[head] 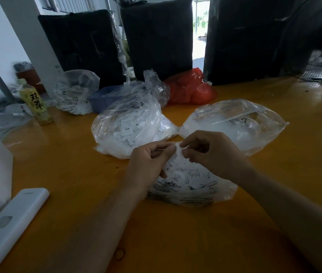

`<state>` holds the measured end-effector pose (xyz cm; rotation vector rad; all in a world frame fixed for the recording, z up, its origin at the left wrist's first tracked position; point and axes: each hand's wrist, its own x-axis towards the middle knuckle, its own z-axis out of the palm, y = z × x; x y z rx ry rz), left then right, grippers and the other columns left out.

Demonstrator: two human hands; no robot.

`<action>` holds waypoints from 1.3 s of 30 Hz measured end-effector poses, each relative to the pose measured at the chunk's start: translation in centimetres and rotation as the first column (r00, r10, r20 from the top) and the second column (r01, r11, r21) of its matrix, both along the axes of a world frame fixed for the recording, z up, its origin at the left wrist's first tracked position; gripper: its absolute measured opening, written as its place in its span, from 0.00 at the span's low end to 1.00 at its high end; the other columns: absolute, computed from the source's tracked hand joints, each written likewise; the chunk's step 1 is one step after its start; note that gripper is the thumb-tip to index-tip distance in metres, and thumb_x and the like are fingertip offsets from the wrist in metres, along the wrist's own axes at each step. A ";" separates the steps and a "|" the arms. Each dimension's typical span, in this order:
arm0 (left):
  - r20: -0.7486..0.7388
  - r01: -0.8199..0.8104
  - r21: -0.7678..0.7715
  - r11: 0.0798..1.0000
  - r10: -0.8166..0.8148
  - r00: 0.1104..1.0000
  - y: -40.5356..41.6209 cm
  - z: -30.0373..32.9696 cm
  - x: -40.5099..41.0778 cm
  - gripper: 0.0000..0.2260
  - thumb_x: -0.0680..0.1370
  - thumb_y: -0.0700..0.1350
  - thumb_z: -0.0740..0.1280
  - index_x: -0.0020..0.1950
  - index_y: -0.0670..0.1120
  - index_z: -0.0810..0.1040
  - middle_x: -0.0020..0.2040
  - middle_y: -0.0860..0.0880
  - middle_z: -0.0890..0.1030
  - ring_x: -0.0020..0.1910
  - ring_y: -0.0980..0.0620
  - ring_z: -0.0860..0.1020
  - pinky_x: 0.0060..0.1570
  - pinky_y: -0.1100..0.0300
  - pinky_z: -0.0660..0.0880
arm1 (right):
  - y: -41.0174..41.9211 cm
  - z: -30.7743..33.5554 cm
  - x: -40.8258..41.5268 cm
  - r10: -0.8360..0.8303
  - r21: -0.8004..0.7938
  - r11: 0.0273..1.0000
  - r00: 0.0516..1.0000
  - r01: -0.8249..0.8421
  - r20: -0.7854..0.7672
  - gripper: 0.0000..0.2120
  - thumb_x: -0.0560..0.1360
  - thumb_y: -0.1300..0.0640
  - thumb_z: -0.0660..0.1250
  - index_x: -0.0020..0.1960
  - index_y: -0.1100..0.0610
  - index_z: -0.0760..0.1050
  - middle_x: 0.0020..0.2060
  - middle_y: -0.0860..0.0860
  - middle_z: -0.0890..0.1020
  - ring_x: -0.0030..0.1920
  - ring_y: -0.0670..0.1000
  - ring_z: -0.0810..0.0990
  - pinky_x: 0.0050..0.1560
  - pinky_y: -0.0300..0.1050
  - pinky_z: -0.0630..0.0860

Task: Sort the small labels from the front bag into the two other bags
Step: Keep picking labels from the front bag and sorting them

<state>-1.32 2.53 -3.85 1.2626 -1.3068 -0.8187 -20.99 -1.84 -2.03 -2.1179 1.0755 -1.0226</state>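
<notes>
Three bags on the table [254, 223], hands at the nearest one.

The front bag [191, 186] lies nearest the table's near edge, at its middle; the left hand [146, 162] and right hand [213, 152] meet at its top, each pinching it. Behind it sit the left bag [128, 127] and, just beside that, the right bag [235, 123]. Further back lie more bags and a tray [105, 97]. A bottle [38, 105] stands toward the left edge; a phone [8, 227] lies at the near left corner.
</notes>
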 end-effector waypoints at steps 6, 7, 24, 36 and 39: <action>0.217 -0.074 -0.189 0.979 0.116 0.969 0.1 0.5 0.5 0.13 0.80 0.43 0.74 0.61 0.59 0.83 0.52 0.57 0.87 0.41 0.56 0.84 0.38 0.63 0.82 | -0.6 0.4 -0.6 -0.049 0.030 0.999 0.980 0.044 0.190 0.04 0.77 0.57 0.73 0.50 0.48 0.83 0.39 0.44 0.86 0.39 0.44 0.85 0.44 0.37 0.81; 0.287 -0.113 -0.289 0.950 0.199 0.937 0.1 0.8 0.7 0.14 0.80 0.42 0.73 0.61 0.57 0.82 0.50 0.55 0.86 0.42 0.57 0.83 0.39 0.64 0.82 | -1.0 0.4 -0.8 -0.076 0.029 0.997 0.979 0.072 0.187 0.03 0.78 0.55 0.73 0.50 0.48 0.83 0.39 0.44 0.86 0.40 0.44 0.85 0.43 0.38 0.82; 0.735 -0.272 -0.186 0.944 0.317 0.599 -3.5 0.6 5.8 0.31 0.77 0.58 0.46 0.70 0.54 0.80 0.69 0.50 0.80 0.71 0.48 0.66 0.67 0.49 0.57 | -6.5 -1.9 -5.6 -0.466 -0.241 0.883 0.693 0.403 -0.550 0.07 0.80 0.55 0.68 0.53 0.53 0.85 0.52 0.51 0.86 0.52 0.53 0.82 0.55 0.49 0.77; 0.559 -0.244 -0.286 0.927 0.368 0.743 -2.2 0.6 4.6 0.28 0.81 0.49 0.52 0.81 0.42 0.67 0.44 0.42 0.82 0.46 0.42 0.79 0.59 0.35 0.76 | -6.5 -2.1 -5.5 -0.497 -0.275 0.868 0.724 0.414 -0.479 0.09 0.81 0.55 0.67 0.56 0.53 0.84 0.53 0.52 0.85 0.53 0.52 0.81 0.50 0.45 0.73; 0.553 -0.293 -0.398 0.869 0.482 0.680 -1.9 0.8 4.3 0.25 0.82 0.48 0.54 0.77 0.41 0.72 0.72 0.39 0.77 0.74 0.40 0.72 0.75 0.37 0.65 | -6.4 -1.6 -5.6 -0.559 -0.301 0.829 0.727 0.472 -0.399 0.09 0.82 0.53 0.66 0.53 0.55 0.84 0.50 0.52 0.84 0.53 0.53 0.80 0.49 0.45 0.71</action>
